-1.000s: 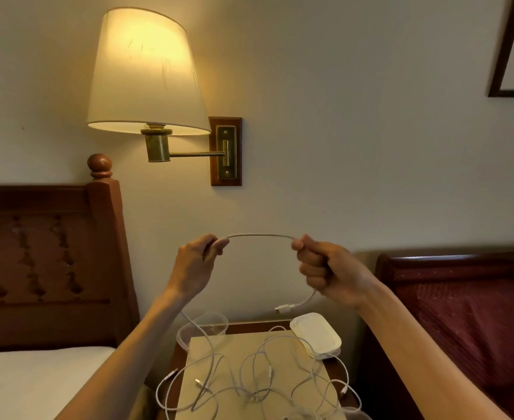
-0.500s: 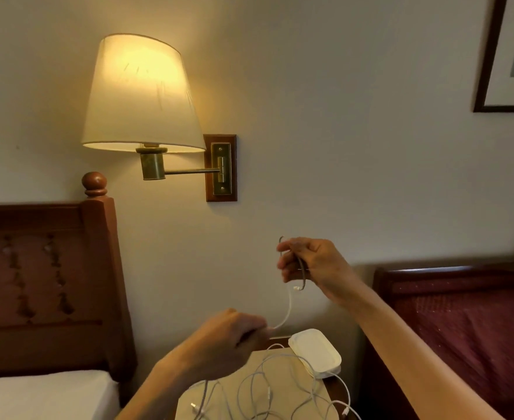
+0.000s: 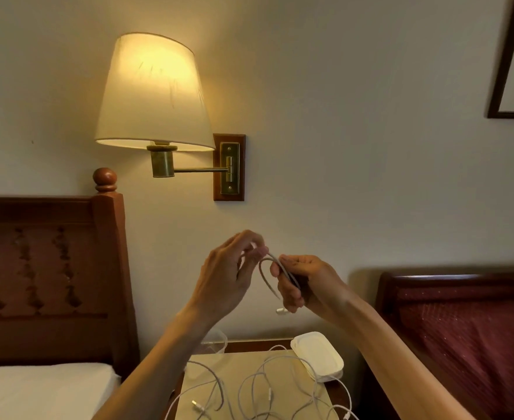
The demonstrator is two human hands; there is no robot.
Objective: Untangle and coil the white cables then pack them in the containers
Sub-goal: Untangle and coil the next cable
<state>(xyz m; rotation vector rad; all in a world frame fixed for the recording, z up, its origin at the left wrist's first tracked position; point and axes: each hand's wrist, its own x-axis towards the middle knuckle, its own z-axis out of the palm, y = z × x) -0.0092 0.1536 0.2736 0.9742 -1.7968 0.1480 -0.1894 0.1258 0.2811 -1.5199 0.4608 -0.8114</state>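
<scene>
The head view shows, from left to right, a bed with a wooden headboard (image 3: 49,268), a lit wall lamp (image 3: 154,92), and two bare hands raised in front of the wall above a small surface (image 3: 240,362). The left hand (image 3: 228,277) pinches a white cable (image 3: 275,268) between thumb and fingertips, a narrow grip closed on the top of a small loop. The right hand (image 3: 304,283), just beside it, has its fingers curled around the same loop, closed on the gathered turns, and a short plug end (image 3: 281,311) hangs below that fist. Lower down, more loose cables (image 3: 261,386) sprawl tangled across the surface. At its far left corner stands a clear container (image 3: 216,342), partly hidden by the left forearm, and at its far right corner lies a white lid (image 3: 317,354) that seems to rest on another container.

The cable looks light, thin and limp, yet springy enough to hold a curve, so a loop will likely spring open if released. Its smooth jacket probably slides easily through fingers. A sensible hold is on the cord itself, where the turns cross, not on the plug, since pulling at the plug joint strains it. The coil seems only just started, and the remaining tangle could snag.
</scene>
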